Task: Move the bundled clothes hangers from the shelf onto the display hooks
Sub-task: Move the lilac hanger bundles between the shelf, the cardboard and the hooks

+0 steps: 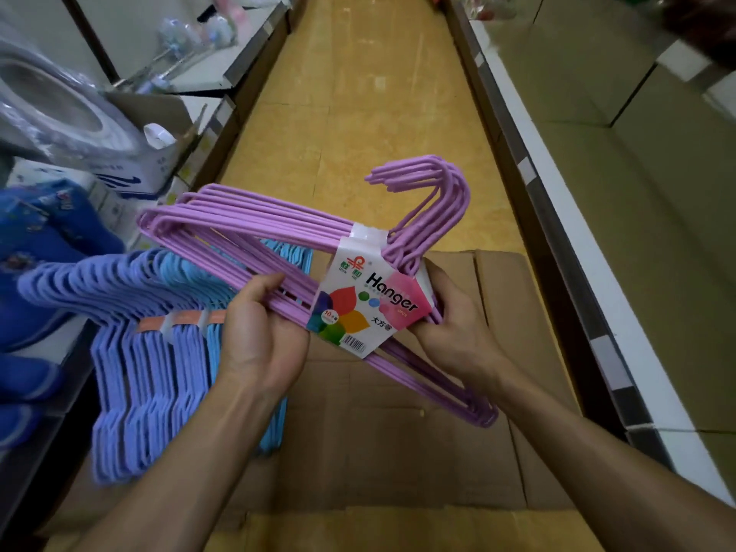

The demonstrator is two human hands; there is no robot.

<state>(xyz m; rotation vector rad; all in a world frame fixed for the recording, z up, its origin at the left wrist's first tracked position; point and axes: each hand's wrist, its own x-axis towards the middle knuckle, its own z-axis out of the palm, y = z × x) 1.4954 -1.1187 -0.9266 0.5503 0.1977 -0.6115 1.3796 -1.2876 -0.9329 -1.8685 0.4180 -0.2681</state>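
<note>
1. Pink hanger bundle (255,225): a stack of pink-lilac wire hangers bound at the neck by white tape, held in the air over the aisle, lying nearly flat. Hooks (434,193) point up and away from the camera; one shoulder end reaches left, the other runs down toward the lower right.
2. Card label (368,302) hangs from the bundle's neck, printed "Hanger" with coloured leaf shapes and a barcode at its lower edge.
3. Left hand (261,332): fingers curled round the bundle's lower bars just left of the label, thumb on top. Gripping.
4. Right hand (454,324): fingers wrapped round the bars just right of the label, below the hooks. Gripping.
5. Under the hands: flattened cardboard (398,432) on the yellow aisle floor (358,113).
6. Left of the left hand: bundles of blue and violet hangers (131,352), taped with orange-and-white bands, hanging close together at the shelf edge, partly blurred.
7. Further left: blue cloth items (44,249) on the left shelf; above them a plastic-wrapped roll (55,101) and a white box with blue print.
8. Right side: a long white shelf edge (557,201) runs along the aisle.
</note>
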